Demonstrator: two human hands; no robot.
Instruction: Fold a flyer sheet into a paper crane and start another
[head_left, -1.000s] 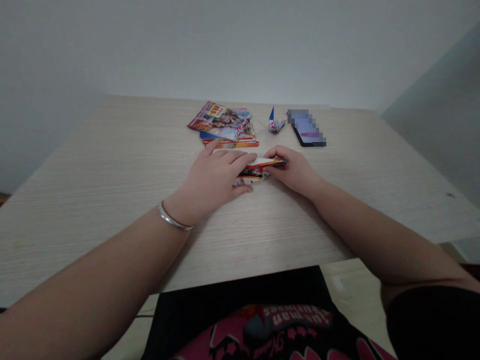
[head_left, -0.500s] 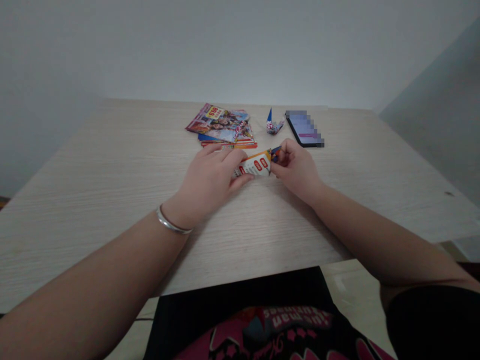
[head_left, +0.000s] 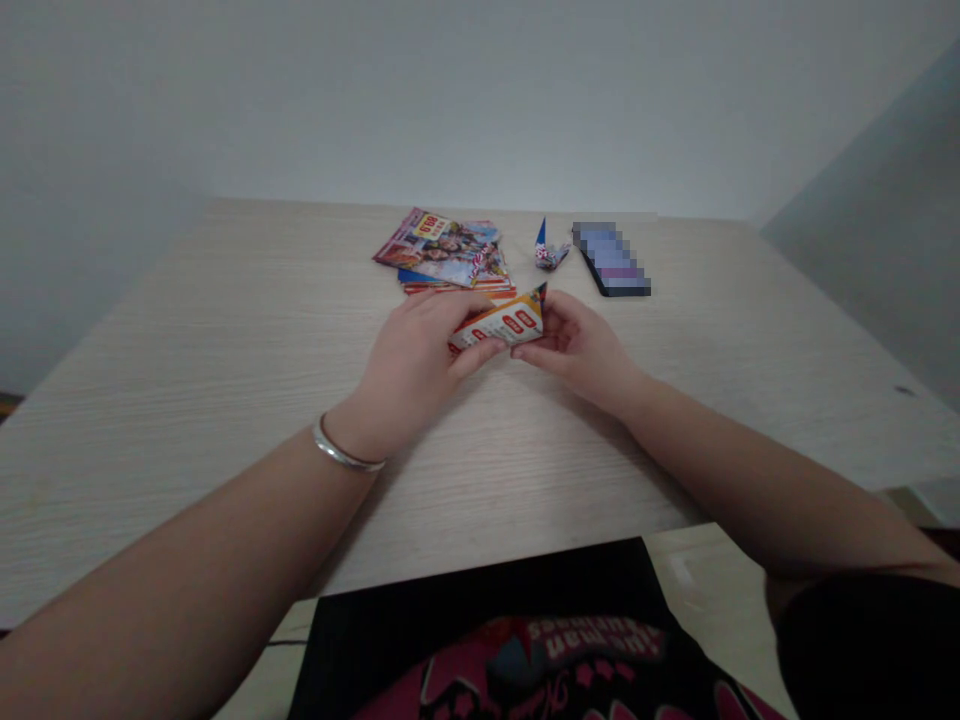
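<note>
Between left fingers [head_left: 481, 354]: folded paper [head_left: 496, 328], red labels [head_left: 526, 318] illegible.

Folded piece [head_left: 504, 322]: printed paper, thin and smooth, creased into flat faces
Leaflet stack [head_left: 441, 252]: printed paper, looks smooth, faintly glossy on top
Small folded figure [head_left: 551, 257]: paper, crisply creased; too small to tell its sheen
Phone [head_left: 611, 262]: dark, plastic-looking edge; screen finish hidden by pixelation
Bracelet [head_left: 343, 452]: silvery metal, smooth, polished, catches bright highlights
Tabletop [head_left: 480, 460]: wood or wood-look board, fine streaky grain, mostly matt
Wall [head_left: 480, 110]: smooth, matt
Shirt [head_left: 544, 670]: cloth, matt, with printed patches
Floor [head_left: 694, 570]: smooth, glossy, shows a pale reflection
</note>
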